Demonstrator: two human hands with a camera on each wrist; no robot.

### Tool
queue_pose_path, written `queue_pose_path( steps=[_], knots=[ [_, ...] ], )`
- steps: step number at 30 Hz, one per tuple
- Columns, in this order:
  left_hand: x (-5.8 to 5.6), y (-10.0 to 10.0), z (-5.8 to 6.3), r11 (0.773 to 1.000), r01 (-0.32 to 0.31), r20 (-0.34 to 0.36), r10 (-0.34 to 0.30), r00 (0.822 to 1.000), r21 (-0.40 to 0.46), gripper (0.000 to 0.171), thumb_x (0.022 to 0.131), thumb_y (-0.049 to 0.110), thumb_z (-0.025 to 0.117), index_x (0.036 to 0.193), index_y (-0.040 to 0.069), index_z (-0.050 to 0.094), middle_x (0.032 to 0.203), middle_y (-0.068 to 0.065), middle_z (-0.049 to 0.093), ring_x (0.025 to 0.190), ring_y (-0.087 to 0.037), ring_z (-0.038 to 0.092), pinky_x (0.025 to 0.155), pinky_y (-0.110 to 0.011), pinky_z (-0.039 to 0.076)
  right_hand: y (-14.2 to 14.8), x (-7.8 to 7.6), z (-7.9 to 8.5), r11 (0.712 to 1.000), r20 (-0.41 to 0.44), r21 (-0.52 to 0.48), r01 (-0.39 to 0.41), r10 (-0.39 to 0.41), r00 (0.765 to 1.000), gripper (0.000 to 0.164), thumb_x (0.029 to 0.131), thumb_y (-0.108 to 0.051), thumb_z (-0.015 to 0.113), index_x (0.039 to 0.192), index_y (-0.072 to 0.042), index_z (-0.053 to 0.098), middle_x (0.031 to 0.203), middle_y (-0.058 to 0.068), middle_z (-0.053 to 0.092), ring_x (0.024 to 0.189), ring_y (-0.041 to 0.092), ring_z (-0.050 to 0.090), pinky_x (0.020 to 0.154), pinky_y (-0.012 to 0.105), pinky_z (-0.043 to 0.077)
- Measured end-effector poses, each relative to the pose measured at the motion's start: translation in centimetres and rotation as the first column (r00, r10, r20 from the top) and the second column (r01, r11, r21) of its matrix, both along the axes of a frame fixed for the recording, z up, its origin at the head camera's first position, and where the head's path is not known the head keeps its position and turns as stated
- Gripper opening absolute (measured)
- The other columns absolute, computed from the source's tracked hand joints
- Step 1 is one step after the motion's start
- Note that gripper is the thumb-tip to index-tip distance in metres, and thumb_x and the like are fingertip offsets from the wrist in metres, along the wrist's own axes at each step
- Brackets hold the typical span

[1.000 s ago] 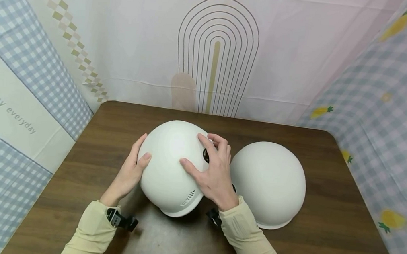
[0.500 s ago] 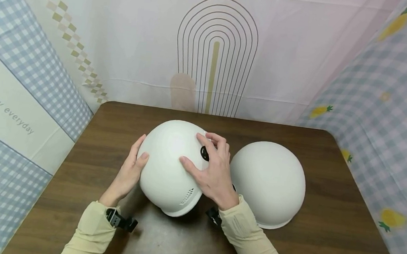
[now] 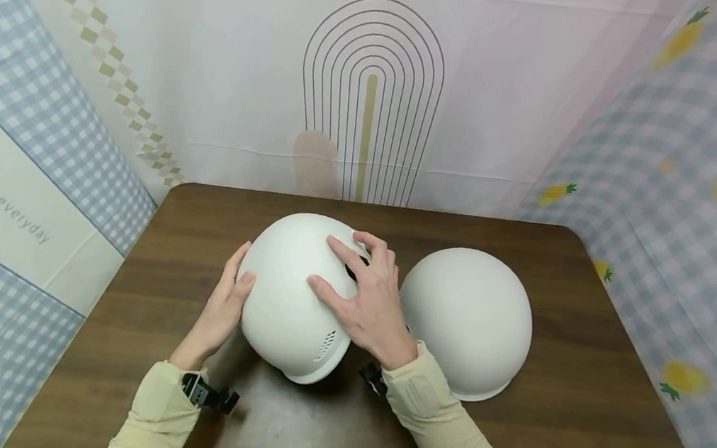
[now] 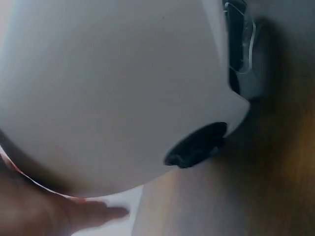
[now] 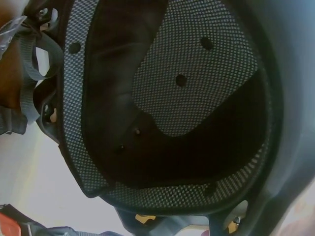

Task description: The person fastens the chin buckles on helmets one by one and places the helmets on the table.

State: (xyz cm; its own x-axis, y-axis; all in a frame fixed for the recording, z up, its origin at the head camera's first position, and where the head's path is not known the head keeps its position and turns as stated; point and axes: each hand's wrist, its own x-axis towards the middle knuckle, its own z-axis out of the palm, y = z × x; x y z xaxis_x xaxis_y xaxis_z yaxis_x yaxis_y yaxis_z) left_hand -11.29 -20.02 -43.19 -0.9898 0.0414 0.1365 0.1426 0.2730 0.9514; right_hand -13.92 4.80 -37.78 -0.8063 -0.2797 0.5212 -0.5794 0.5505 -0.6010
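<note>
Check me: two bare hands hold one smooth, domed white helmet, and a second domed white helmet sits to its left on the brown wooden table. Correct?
Not quite: in the head view, the second domed white helmet sits to the right of the held white helmet. The rest stands.

left hand (image 3: 218, 311): fingers extended, thumb apart | right hand (image 3: 372, 305): thumb and index spread, middle finger bent

There is room over the table (image 3: 289, 435) between the sleeves (image 3: 153, 405) — rightward, a second helmet (image 3: 468, 319) blocks the right hand (image 3: 374, 300).
</note>
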Motion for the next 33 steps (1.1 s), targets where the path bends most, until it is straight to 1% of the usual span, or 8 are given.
queue_pose_path(
  steps=[3, 5, 9, 12, 18, 22, 27, 33],
  knots=[
    [0.1, -0.1, 0.9, 0.998, -0.029, -0.036, 0.027, 0.999, -0.055, 0.061, 0.102, 0.028, 0.043, 0.157, 0.024, 0.017, 0.160, -0.008, 0.005, 0.144, -0.033, 0.012, 0.107, -0.064, 0.018, -0.1, 0.0, 0.1, 1.000, -0.008, 0.017, 0.003, -0.003, 1.000, 0.055, 0.086, -0.051, 0.068, 0.134, -0.025, 0.061, 0.137, 0.012, 0.041, 0.116, 0.031, 0.038, 0.091, 0.048, 0.032],
    [0.2, 0.0, 1.6, 0.996, -0.046, -0.083, 0.039, 0.996, -0.081, 0.062, 0.101, 0.024, 0.048, 0.156, 0.026, 0.019, 0.160, -0.006, 0.003, 0.144, -0.034, 0.010, 0.106, -0.067, 0.017, -0.1, 0.0, 0.1, 1.000, -0.009, 0.024, 0.004, -0.004, 1.000, 0.055, 0.086, -0.051, 0.068, 0.134, -0.026, 0.061, 0.136, 0.012, 0.042, 0.115, 0.030, 0.038, 0.092, 0.048, 0.032],
    [0.2, 0.6, 2.7, 0.994, -0.027, -0.174, 0.008, 0.985, -0.108, 0.067, 0.098, 0.017, 0.055, 0.155, 0.033, 0.023, 0.160, 0.000, 0.005, 0.145, -0.031, 0.010, 0.104, -0.070, 0.018, -0.1, 0.0, 0.1, 1.000, -0.011, 0.026, 0.006, -0.006, 1.000, 0.054, 0.086, -0.052, 0.067, 0.133, -0.026, 0.061, 0.136, 0.012, 0.042, 0.114, 0.030, 0.039, 0.092, 0.048, 0.031],
    [0.2, 1.3, 3.2, 0.987, -0.008, -0.194, -0.024, 0.981, -0.163, 0.069, 0.096, 0.021, 0.058, 0.155, 0.034, 0.024, 0.160, 0.001, 0.007, 0.144, -0.032, 0.013, 0.102, -0.071, 0.020, -0.1, 0.0, 0.2, 1.000, -0.011, 0.030, 0.007, -0.007, 1.000, 0.054, 0.086, -0.051, 0.067, 0.134, -0.025, 0.061, 0.136, 0.012, 0.042, 0.114, 0.029, 0.038, 0.091, 0.048, 0.032],
    [0.3, 2.1, 2.9, 0.964, -0.041, -0.178, -0.006, 0.984, -0.261, 0.070, 0.095, 0.031, 0.061, 0.154, 0.036, 0.024, 0.160, 0.001, 0.013, 0.144, -0.034, 0.015, 0.100, -0.072, 0.021, -0.1, 0.1, 0.0, 0.999, 0.028, 0.032, 0.007, -0.007, 1.000, 0.062, 0.087, -0.054, 0.065, 0.140, -0.022, 0.054, 0.139, 0.012, 0.039, 0.121, 0.029, 0.034, 0.092, 0.048, 0.031],
    [0.3, 2.1, 2.6, 0.967, -0.056, -0.195, 0.007, 0.981, -0.247, 0.070, 0.094, 0.030, 0.061, 0.153, 0.038, 0.026, 0.160, 0.001, 0.015, 0.144, -0.031, 0.016, 0.100, -0.072, 0.022, -0.1, 0.1, -0.2, 1.000, 0.068, 0.011, 0.021, -0.022, 0.997, 0.075, 0.086, -0.058, 0.063, 0.146, -0.017, 0.044, 0.143, 0.010, 0.034, 0.128, 0.025, 0.032, 0.097, 0.049, 0.030],
    [0.2, 1.9, 2.3, 0.976, -0.058, -0.206, 0.014, 0.979, -0.209, 0.069, 0.094, 0.027, 0.061, 0.153, 0.036, 0.027, 0.159, 0.000, 0.015, 0.142, -0.032, 0.020, 0.100, -0.071, 0.024, -0.1, 0.2, -0.3, 0.999, 0.152, -0.002, 0.046, -0.045, 0.987, 0.086, 0.085, -0.066, 0.058, 0.150, -0.014, 0.036, 0.147, 0.004, 0.030, 0.128, 0.025, 0.033, 0.101, 0.051, 0.031],
    [0.2, 1.7, 2.1, 0.981, -0.065, -0.211, 0.025, 0.977, -0.181, 0.070, 0.093, 0.024, 0.061, 0.153, 0.035, 0.028, 0.159, 0.000, 0.016, 0.141, -0.032, 0.023, 0.099, -0.070, 0.025, -0.1, 0.2, -0.4, 0.999, 0.206, 0.005, 0.048, -0.048, 0.977, 0.086, 0.084, -0.069, 0.055, 0.149, -0.017, 0.037, 0.149, 0.002, 0.030, 0.126, 0.028, 0.034, 0.101, 0.052, 0.034]
  ],
)
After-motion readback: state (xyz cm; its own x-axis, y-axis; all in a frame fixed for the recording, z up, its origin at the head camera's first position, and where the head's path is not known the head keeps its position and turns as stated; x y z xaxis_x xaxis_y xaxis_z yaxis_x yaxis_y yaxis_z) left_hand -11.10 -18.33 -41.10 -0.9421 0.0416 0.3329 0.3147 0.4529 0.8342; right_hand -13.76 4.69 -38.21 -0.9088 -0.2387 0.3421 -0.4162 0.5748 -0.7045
